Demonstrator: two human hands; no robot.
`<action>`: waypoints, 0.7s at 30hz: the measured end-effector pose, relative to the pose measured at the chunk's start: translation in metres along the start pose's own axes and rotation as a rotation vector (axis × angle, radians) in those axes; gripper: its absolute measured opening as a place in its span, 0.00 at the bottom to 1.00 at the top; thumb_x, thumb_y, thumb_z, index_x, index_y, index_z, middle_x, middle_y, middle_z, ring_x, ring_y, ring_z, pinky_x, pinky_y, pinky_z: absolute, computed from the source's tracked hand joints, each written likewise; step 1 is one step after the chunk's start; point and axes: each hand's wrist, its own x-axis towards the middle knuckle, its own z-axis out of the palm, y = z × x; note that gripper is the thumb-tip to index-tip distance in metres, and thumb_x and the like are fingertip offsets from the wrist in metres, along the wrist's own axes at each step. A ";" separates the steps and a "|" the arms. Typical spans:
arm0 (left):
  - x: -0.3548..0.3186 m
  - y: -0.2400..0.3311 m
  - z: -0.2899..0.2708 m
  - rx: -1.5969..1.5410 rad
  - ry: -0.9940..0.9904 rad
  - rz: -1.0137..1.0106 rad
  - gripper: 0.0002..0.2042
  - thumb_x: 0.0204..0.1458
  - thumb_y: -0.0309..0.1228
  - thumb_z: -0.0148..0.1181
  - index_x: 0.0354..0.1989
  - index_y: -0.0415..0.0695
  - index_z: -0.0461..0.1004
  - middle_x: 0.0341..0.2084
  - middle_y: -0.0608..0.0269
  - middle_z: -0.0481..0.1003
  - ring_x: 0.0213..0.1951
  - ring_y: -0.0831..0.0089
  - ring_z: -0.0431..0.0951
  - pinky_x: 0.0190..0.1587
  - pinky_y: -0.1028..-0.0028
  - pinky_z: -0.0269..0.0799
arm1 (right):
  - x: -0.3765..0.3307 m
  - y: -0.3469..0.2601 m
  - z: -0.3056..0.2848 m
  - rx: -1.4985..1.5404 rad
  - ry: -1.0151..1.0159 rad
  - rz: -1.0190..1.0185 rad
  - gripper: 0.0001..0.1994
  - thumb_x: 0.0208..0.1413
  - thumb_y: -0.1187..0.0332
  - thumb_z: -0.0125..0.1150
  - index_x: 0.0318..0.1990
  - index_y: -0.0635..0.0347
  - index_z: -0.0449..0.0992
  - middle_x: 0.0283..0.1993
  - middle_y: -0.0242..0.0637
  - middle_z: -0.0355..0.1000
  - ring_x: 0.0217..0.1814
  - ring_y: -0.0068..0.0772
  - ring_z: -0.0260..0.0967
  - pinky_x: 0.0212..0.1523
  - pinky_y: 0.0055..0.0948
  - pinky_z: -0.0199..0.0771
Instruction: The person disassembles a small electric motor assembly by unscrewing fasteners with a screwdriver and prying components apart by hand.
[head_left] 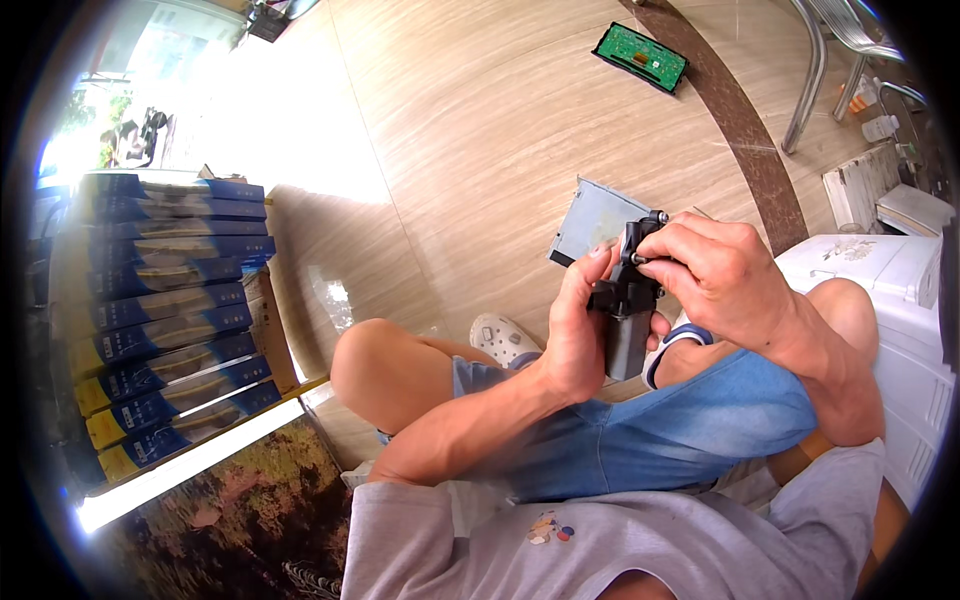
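Above the lap, the left hand [575,335] grips a small black and grey motor [628,310] while the right hand [715,275] pinches its top end, hiding part of it. Behind lies a grey metal plate [592,220], half covered; farther off on the floor [480,130], a green circuit board [640,55]

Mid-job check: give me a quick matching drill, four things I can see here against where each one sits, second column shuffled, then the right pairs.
Things:
1. dark motor part
2. green circuit board
3. stack of blue and yellow boxes
4. grey metal plate

Places:
A. on the floor just beyond the hands
B. far off on the floor, near the top of the view
C. held between left hand and right hand
D. at the person's left

Pairs: 1-C, 2-B, 3-D, 4-A
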 end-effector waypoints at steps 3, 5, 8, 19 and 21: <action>-0.001 0.000 0.002 -0.008 0.027 -0.006 0.25 0.61 0.57 0.44 0.54 0.49 0.69 0.37 0.62 0.74 0.31 0.69 0.79 0.32 0.70 0.75 | 0.000 0.000 0.000 -0.006 -0.001 0.002 0.06 0.49 0.76 0.68 0.33 0.60 0.77 0.29 0.41 0.74 0.29 0.45 0.76 0.27 0.37 0.77; -0.002 0.001 0.003 -0.009 0.048 -0.007 0.25 0.61 0.57 0.45 0.52 0.49 0.69 0.36 0.61 0.74 0.31 0.69 0.79 0.32 0.70 0.75 | 0.000 -0.001 0.000 -0.009 -0.016 0.002 0.06 0.49 0.76 0.68 0.33 0.60 0.77 0.29 0.41 0.73 0.29 0.46 0.76 0.28 0.37 0.77; -0.002 0.001 0.002 0.029 0.055 -0.016 0.27 0.60 0.58 0.43 0.54 0.47 0.68 0.37 0.60 0.74 0.32 0.68 0.78 0.34 0.69 0.74 | 0.000 0.000 0.001 -0.022 -0.001 -0.002 0.05 0.49 0.75 0.68 0.33 0.60 0.77 0.29 0.41 0.73 0.29 0.46 0.75 0.28 0.37 0.77; -0.002 0.002 0.001 0.119 0.083 -0.045 0.31 0.59 0.58 0.39 0.60 0.46 0.65 0.40 0.58 0.73 0.34 0.68 0.76 0.37 0.68 0.72 | -0.001 0.002 0.003 -0.086 -0.008 -0.026 0.05 0.51 0.72 0.68 0.30 0.60 0.77 0.26 0.39 0.71 0.26 0.43 0.73 0.26 0.37 0.75; -0.001 0.002 0.002 0.122 0.086 -0.053 0.31 0.59 0.58 0.39 0.59 0.45 0.65 0.40 0.58 0.73 0.34 0.68 0.76 0.37 0.68 0.72 | 0.000 0.002 0.002 -0.130 -0.013 -0.081 0.04 0.51 0.72 0.67 0.30 0.59 0.77 0.26 0.38 0.71 0.26 0.40 0.73 0.26 0.36 0.75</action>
